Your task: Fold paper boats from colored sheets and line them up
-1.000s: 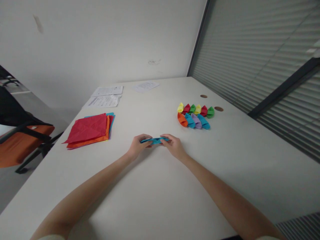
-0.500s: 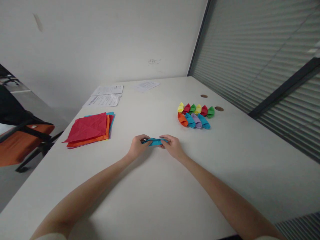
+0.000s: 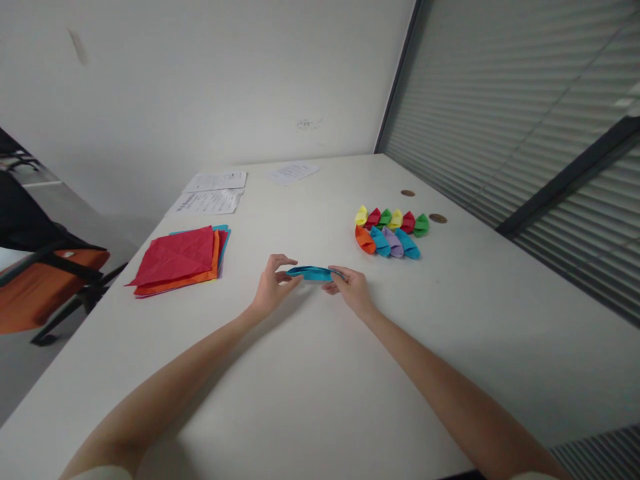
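Observation:
A long, narrow piece of folded blue paper [image 3: 314,274] is held just above the table, in the middle of the head view. My right hand [image 3: 351,288] pinches its right end between thumb and fingers. At the left end, my left hand [image 3: 273,285] has its thumb and fingers spread apart around the paper's tip; whether a finger behind still touches it is hard to see. The paper shows a slit-like fold along its top edge.
To the left lies a stack of coloured paper sheets [image 3: 175,257], red on top. Several folded paper pieces [image 3: 383,241] in mixed colours sit in two rows at right. Printed sheets [image 3: 215,190] lie at the back left. An orange chair [image 3: 50,280] stands beyond the table's left edge.
My left hand has loosened its pinch and spread its fingers. The blue paper has risen slightly and shows more of its length, and my right hand has shifted a little right.

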### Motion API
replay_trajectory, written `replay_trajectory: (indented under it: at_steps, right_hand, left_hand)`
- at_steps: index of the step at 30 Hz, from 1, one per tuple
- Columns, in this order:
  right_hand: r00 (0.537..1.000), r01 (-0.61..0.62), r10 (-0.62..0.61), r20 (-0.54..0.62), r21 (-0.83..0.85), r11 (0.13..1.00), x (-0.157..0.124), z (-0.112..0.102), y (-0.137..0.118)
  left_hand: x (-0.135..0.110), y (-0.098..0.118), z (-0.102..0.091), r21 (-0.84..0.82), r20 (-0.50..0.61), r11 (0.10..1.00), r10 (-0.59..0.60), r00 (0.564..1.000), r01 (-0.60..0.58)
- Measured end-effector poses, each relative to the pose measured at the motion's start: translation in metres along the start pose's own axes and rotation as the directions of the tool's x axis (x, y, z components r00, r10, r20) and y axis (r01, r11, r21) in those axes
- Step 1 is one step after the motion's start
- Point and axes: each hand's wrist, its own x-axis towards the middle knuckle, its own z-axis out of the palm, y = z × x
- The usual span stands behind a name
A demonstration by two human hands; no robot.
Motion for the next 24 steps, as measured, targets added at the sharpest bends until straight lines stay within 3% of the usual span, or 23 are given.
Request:
replay_trajectory:
  at_steps: [2, 8, 15, 20, 24]
  right_hand:
    - [1.0, 0.004, -0.004, -0.001, 0.014, 1.0, 0.0, -0.001, -0.001]
    - [0.998, 0.011, -0.012, 0.06, 0.022, 1.0, -0.002, 0.001, 0.001]
    - [0.998, -0.02, 0.016, 0.066, 0.054, 0.998, 0.0, 0.0, 0.004]
    - [0.999, -0.03, 0.028, 0.024, 0.062, 0.998, 0.001, -0.003, 0.001]
    - [0.999, -0.022, 0.02, 0.036, 0.072, 0.997, 0.001, -0.003, 0.0]
  left_hand:
    - [0.001, 0.001, -0.001, -0.021, 0.014, 1.0, -0.006, 1.0, 0.007]
    - [0.006, -0.008, -0.004, -0.013, 0.105, 0.984, -0.174, 0.979, 0.177]
    - [0.004, -0.009, -0.002, -0.117, 0.089, 0.97, -0.203, 0.975, 0.213]
    - [0.005, -0.001, -0.006, -0.108, 0.126, 0.979, -0.156, 0.98, 0.17]
    - [0.008, -0.003, -0.005, -0.157, 0.075, 0.975, -0.144, 0.987, 0.154]
